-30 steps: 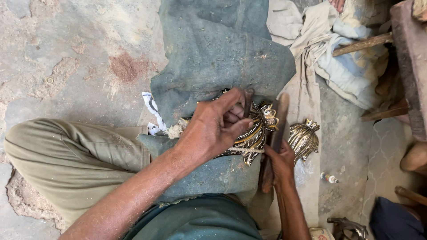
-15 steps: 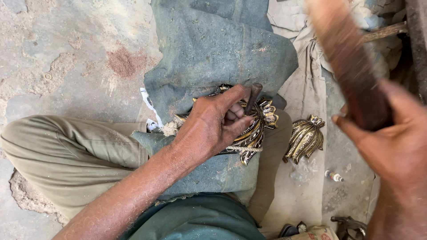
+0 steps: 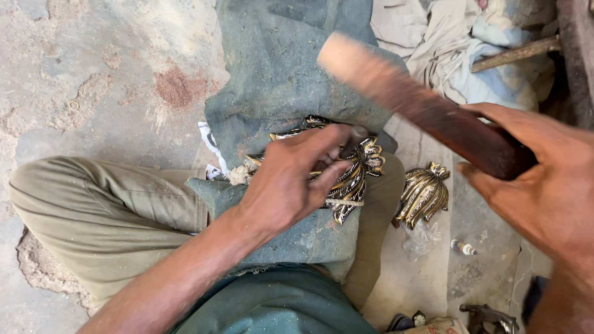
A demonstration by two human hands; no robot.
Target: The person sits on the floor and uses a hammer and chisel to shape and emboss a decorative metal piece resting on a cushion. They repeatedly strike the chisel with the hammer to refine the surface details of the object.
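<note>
Head view looks down on a person seated on the floor, one knee in olive trousers point(image 3: 105, 210) stretched toward the left of the frame. At the centre, the left hand point(image 3: 291, 182) presses down on a leaf-shaped brass ornament point(image 3: 356, 176) that lies on a grey-green cloth point(image 3: 278, 68) draped over the lap. Its grip is closed over the piece, with fingers curled across the upper half and the thumb alongside, so much of the ornament is hidden beneath the palm; only the gilded tip and right edge show clearly. A thin rod seems pinched at the fingertips, though it is too small to make out. At the right of the frame, the right hand point(image 3: 544, 185) is wrapped fully around the dark end of a wooden handle point(image 3: 421, 105), which slants up toward the top centre, well above the ornament and blurred. Its pale far end is smeared, and the hand is cut off by the frame edge. A second brass ornament point(image 3: 424, 195) rests on the floor just right of the lap, apart from both hands.
</note>
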